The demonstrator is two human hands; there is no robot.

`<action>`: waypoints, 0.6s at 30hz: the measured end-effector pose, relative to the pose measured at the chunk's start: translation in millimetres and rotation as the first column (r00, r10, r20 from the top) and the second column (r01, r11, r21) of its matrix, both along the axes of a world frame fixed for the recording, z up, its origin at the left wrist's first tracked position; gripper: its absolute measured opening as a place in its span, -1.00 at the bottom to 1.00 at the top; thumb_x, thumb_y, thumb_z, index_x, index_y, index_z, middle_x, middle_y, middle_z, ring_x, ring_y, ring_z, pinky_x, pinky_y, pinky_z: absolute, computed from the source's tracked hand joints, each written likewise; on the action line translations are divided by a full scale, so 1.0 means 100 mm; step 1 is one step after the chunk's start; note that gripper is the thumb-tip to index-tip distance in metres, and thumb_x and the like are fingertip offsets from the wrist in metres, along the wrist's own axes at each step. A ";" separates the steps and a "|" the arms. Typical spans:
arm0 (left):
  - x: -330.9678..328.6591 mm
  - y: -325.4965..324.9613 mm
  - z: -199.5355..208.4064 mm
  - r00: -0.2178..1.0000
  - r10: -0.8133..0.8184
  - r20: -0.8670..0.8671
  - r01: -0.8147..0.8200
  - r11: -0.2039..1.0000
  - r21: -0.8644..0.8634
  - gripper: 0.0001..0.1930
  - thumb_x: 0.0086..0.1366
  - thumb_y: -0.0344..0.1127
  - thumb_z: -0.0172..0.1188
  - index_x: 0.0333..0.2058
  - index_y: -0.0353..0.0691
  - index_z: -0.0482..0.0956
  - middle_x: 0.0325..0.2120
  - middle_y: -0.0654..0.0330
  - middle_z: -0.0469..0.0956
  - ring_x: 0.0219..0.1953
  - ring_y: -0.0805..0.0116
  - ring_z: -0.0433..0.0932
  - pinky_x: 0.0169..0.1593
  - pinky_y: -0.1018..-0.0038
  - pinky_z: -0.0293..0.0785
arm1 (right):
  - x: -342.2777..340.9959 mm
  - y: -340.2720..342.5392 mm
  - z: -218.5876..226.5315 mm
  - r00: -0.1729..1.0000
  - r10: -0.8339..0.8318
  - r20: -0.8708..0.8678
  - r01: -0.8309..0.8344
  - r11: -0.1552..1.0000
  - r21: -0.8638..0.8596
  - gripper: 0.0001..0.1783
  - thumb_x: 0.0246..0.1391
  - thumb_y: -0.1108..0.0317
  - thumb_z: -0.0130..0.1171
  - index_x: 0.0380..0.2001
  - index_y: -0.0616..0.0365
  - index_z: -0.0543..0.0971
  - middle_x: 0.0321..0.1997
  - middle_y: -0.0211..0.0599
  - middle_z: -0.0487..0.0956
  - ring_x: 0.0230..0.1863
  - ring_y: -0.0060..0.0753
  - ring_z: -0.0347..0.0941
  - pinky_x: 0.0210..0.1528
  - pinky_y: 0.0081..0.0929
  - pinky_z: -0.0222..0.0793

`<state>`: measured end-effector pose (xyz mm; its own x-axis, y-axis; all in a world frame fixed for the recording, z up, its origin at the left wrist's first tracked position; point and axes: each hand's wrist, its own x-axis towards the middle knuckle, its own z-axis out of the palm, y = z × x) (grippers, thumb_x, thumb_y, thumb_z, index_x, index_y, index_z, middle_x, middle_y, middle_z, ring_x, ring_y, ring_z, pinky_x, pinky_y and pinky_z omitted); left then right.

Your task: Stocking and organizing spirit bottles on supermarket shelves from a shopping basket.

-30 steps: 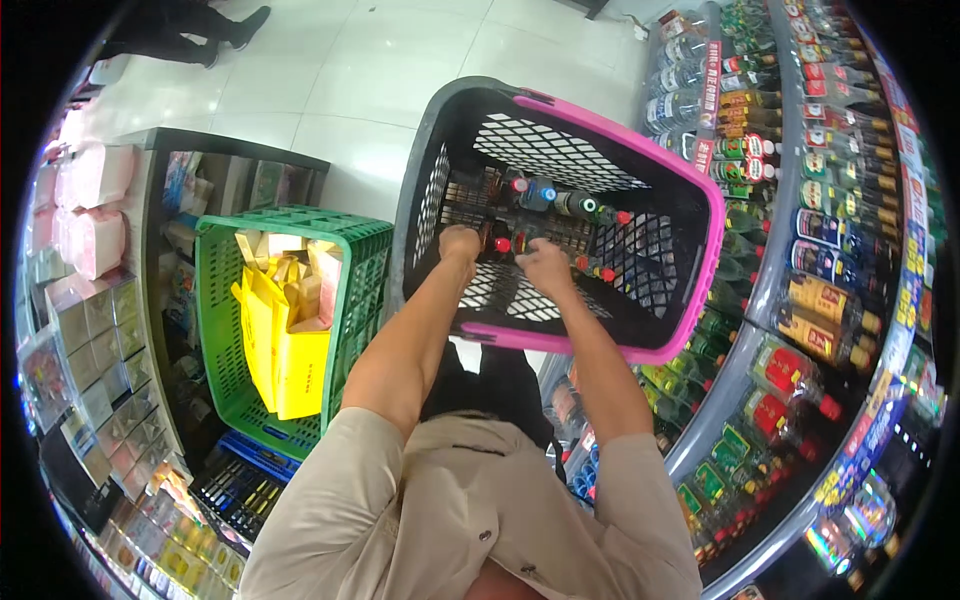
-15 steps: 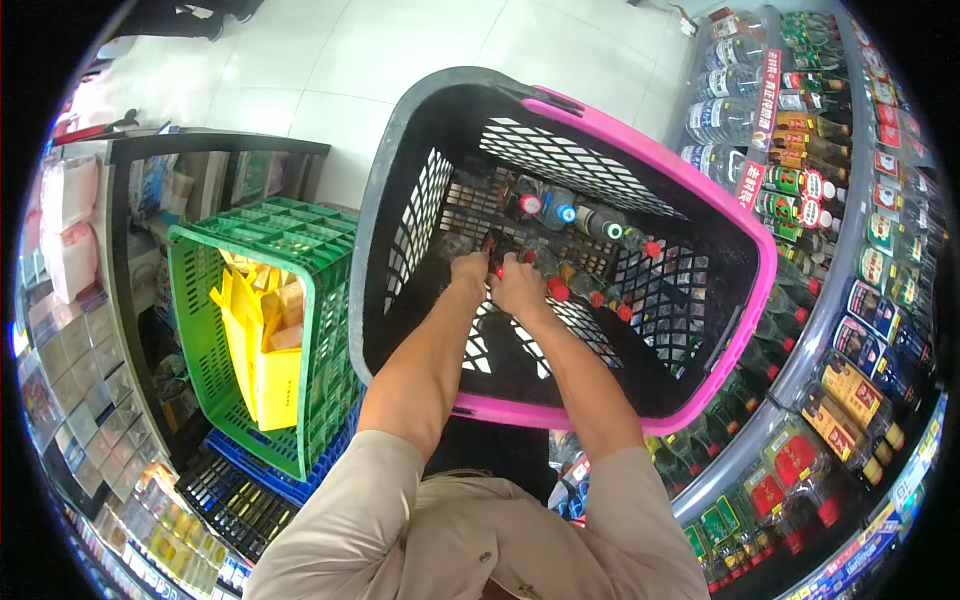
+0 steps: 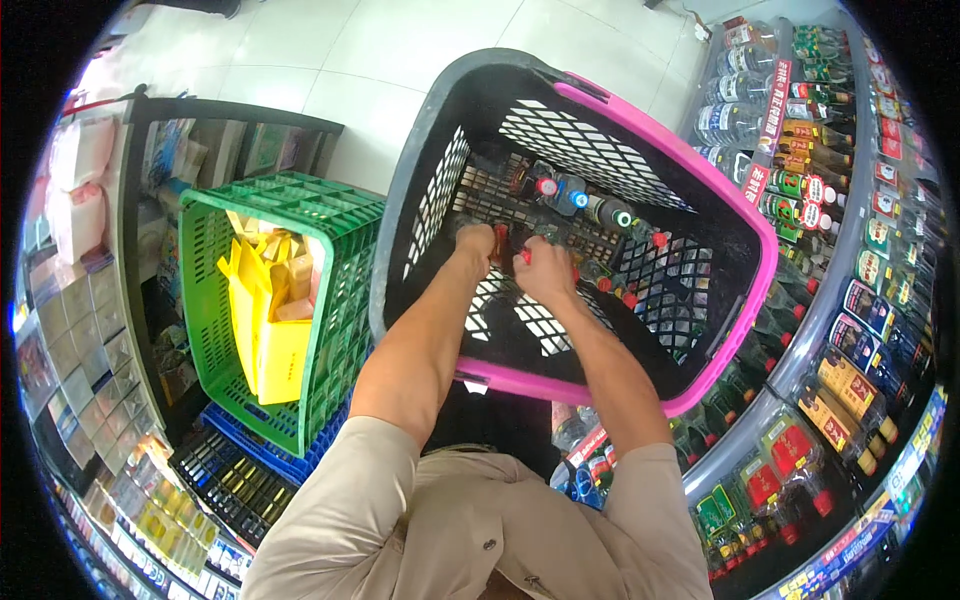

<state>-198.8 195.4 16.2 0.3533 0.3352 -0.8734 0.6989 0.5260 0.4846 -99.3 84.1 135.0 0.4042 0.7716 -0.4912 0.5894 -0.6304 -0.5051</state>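
Both my hands reach down into a deep black basket [image 3: 480,322] with a pink and grey rim. My left hand [image 3: 477,243] is closed low on the left side of the basket, its fingertips beside a reddish-brown item [image 3: 500,243]; what it grips is mostly hidden. Just right of it, my right hand [image 3: 547,272] is closed around a bottle with a red cap [image 3: 526,256]. Past the hands lie a blue-capped bottle [image 3: 571,196], a dark bottle [image 3: 606,211] and several red-capped bottles. My right hand covers part of that group.
On the left, a green crate [image 3: 312,385] lies on its side with yellow bags [image 3: 268,335] in it, above a blue crate [image 3: 275,455]. Shelves of drink bottles [image 3: 790,470] curve along the right. A glass-sided case [image 3: 150,260] stands far left; the tiled floor [image 3: 400,60] lies ahead.
My hands have moved slightly apart, and the reddish-brown item between them shows more. The right hand has shifted right with the red cap at its fingers. The whole view has shifted a little.
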 end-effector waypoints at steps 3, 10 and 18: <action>-0.07 0.11 0.40 0.845 -0.486 -0.223 0.532 0.805 0.262 -0.75 0.19 -0.48 -0.08 -0.27 -0.43 0.56 -0.30 -0.03 0.61 -0.31 0.20 0.61 -0.33 0.29 0.48 | 0.05 -0.07 0.47 0.987 -0.158 -0.044 0.160 0.986 0.056 -0.66 -0.04 0.25 0.25 -0.26 0.29 0.61 -0.37 0.12 0.62 -0.26 0.15 0.58 -0.16 -0.13 0.48; -0.26 0.14 1.60 0.925 -0.317 0.209 0.229 0.906 0.357 -0.22 -0.05 -0.57 0.24 0.25 -0.37 0.26 0.17 -0.14 0.38 0.26 0.07 0.33 0.30 0.38 0.22 | 0.20 -0.36 1.88 0.994 -0.103 0.035 0.082 0.922 0.379 -0.72 -0.02 0.34 0.25 -0.25 0.30 0.60 -0.48 -0.03 0.62 -0.44 -0.09 0.60 -0.33 -0.31 0.48; -0.37 0.20 3.04 0.567 -0.745 0.351 0.350 0.603 0.717 0.08 -0.25 -0.39 0.55 0.30 -0.23 0.14 0.27 -0.14 0.18 0.37 -0.09 0.05 0.40 0.18 0.04 | 0.17 -0.66 3.47 0.911 -0.305 -0.278 0.356 0.921 0.155 -0.70 0.04 0.40 0.20 -0.16 0.35 0.58 -0.47 -0.10 0.63 -0.53 -0.45 0.59 -0.41 -0.43 0.48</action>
